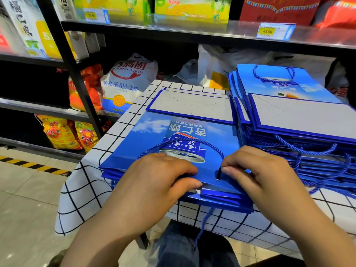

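Left hand (154, 182) is curled over the near edge of the blue bag (146, 135), fingers on top and thumb at the rim, gripping it. I've got my right hand (260, 174) pinching the black tip (218, 173) of the blue cord (185, 140), just beside the left thumb. That bag lies flat on the desk (221, 218), right under both hands. Beyond the right hand sits a stack of flat bags (300, 116); beyond the left, a flour sack (125, 83) on a shelf (57, 110)
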`<state>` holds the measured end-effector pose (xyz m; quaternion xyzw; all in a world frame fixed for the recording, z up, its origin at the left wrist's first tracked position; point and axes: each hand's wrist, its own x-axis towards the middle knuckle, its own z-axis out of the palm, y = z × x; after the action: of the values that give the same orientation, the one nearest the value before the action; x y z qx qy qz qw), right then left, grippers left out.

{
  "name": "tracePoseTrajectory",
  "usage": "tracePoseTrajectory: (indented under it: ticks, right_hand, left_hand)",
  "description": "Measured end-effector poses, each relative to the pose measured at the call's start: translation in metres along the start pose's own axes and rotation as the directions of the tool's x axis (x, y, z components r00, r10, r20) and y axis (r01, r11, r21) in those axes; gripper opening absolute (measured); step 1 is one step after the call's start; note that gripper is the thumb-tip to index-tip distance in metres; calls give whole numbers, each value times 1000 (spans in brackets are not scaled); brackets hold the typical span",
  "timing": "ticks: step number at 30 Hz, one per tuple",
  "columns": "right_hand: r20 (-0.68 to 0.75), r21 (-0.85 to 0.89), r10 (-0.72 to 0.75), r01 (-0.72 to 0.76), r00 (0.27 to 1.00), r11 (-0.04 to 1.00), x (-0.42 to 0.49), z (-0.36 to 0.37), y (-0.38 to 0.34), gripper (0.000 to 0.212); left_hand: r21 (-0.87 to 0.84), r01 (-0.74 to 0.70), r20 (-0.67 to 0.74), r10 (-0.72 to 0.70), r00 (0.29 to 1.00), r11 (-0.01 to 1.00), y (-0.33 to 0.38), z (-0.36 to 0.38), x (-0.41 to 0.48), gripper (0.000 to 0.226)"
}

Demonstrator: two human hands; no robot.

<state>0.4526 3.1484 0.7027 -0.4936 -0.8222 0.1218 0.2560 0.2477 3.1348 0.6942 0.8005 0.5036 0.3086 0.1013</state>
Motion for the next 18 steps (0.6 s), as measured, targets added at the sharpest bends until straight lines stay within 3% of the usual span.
tracePoseTrajectory:
  ticks: [5, 7, 10, 15, 18]
  right_hand:
    - [109, -59, 15, -9, 994, 998, -2, 2, 2, 18]
    - [181, -95, -2, 19, 984, 995, -3, -1, 1, 33]
    - [255, -6, 6, -4, 967, 1000, -5, -6, -2, 47]
    - [136, 13, 57, -59, 989, 998, -2, -1, -6, 44]
    - [136, -20, 75, -73, 988, 997, 2, -2, -10, 37]
  left_hand:
    - [20, -13, 11, 13, 1000, 1000, 2, 0, 1, 38]
    - [59, -30, -18, 31, 999, 998, 2, 0, 1, 35]
    - [102, -41, -98, 51, 994, 994, 2, 0, 4, 31]
    - [93, -13, -285, 39, 958, 996, 15, 8, 7, 17]
    - [107, 54, -286, -21, 958, 993, 26, 18, 3, 28]
